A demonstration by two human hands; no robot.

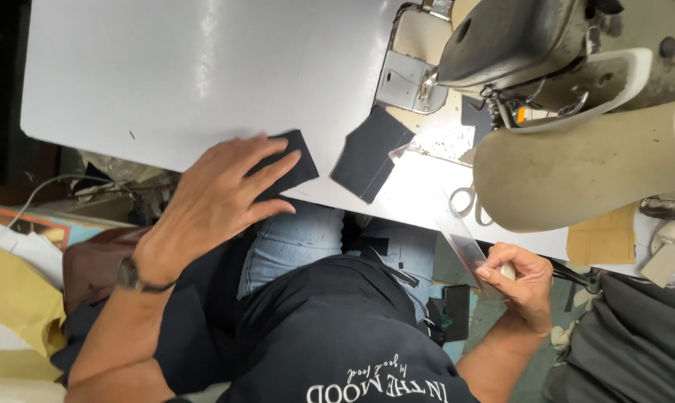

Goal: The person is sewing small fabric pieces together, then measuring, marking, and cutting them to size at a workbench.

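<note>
My left hand (218,195) lies flat, fingers spread, on a small dark fabric piece (298,160) at the near edge of the white sewing table (173,75). A second dark fabric piece (369,155) lies a little to the right, near the needle plate. My right hand (520,277) is off the table's edge at the lower right, gripping a clear plastic ruler (463,242) and a small pale piece, perhaps chalk (507,270). A watch sits on my left wrist.
An industrial sewing machine (546,45) stands at the upper right with its metal needle plate (406,83). Scissors (468,200) lie by a big cream-coloured roll (583,168). Yellow cloth (16,298) is piled at the left, grey fabric (636,343) at the lower right.
</note>
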